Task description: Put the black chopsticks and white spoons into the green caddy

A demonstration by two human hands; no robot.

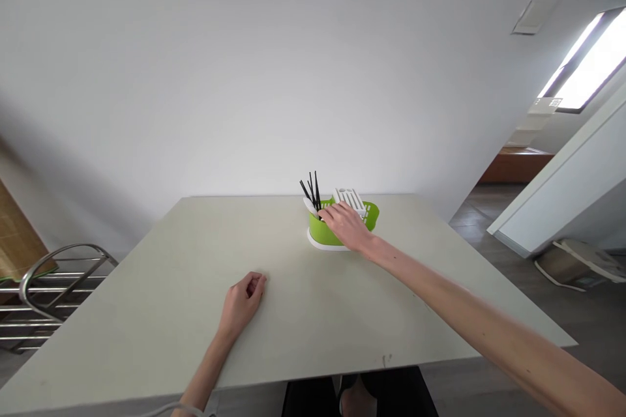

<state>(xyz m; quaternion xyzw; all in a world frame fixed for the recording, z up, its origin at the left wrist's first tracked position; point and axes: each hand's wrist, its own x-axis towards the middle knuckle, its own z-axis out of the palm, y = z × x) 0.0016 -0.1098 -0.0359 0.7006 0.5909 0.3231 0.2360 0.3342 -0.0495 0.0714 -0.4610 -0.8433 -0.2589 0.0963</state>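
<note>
A plain, pale grey-white wall (pixel 274 78) rises behind a wide, cream-coloured, flat-topped table (pixel 147 313). On the floor to the left stands a silver metal rack (pixel 63 287) made of bars and a curved end tube. Near the table's far edge, slightly right of centre, sits a bright green, oval plastic caddy with cut-out holes (pixel 320 231), on a white base. The person's bare right hand (pixel 346 227) reaches across the caddy's front, palm down, fingers close together and pointing left; whether the fingertips grip anything is hard to tell at this distance. The bare left hand (pixel 241 303) rests on the table, nearer the person, its fingers loosely curled around a small hollow. In the caddy's right part stands a white slotted plastic block (pixel 350 199). At its left end lean thin black chopsticks (pixel 317 189), beside a smooth white rounded utensil (pixel 309 206).
</note>
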